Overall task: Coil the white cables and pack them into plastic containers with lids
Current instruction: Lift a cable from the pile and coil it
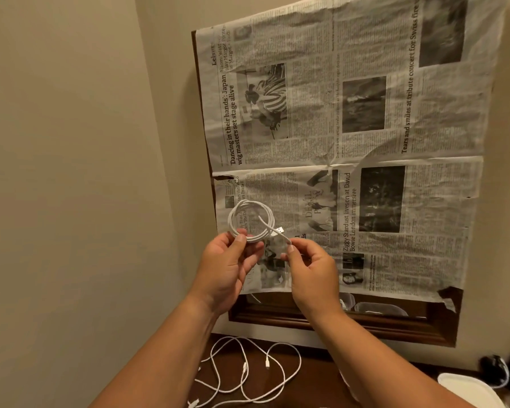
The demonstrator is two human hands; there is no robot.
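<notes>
I hold a white cable wound into a round coil up in front of the wall. My left hand pinches the coil's lower edge between thumb and fingers. My right hand pinches the cable's loose end just behind its USB plug, which lies across the coil's right side. Below, several loose white cables lie tangled on the dark wooden table. A white plastic lid or container shows at the lower right, partly cut off by the frame.
A wood-framed mirror hangs on the beige wall, mostly covered by newspaper sheets. Its bare lower strip reflects clear containers. A dark object with a white cord sits at the right edge of the table. The room corner is on the left.
</notes>
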